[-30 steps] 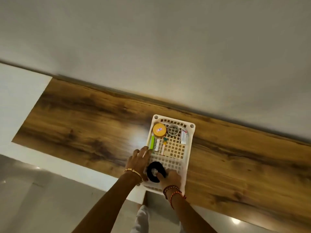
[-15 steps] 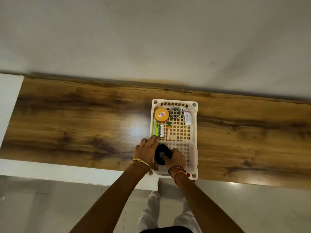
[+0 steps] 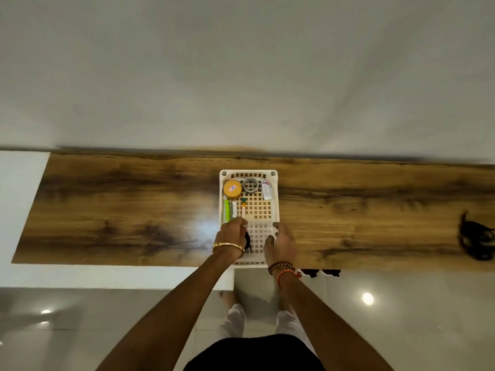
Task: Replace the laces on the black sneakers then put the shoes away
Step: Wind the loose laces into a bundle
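Over the white basket [image 3: 276, 210], left hand [image 3: 231, 238] grasps black laces [image 3: 248, 241]; right hand [image 3: 281, 243] released; labels unreadable.

A single camera sits on the person's head, looking steeply down and forward over both forearms. The left hand [image 3: 231, 238] and right hand [image 3: 280, 243] fall mid-frame, fairly near; beyond them runs the wooden shelf [image 3: 120, 210], then wall. Floor and feet lie below the hands.
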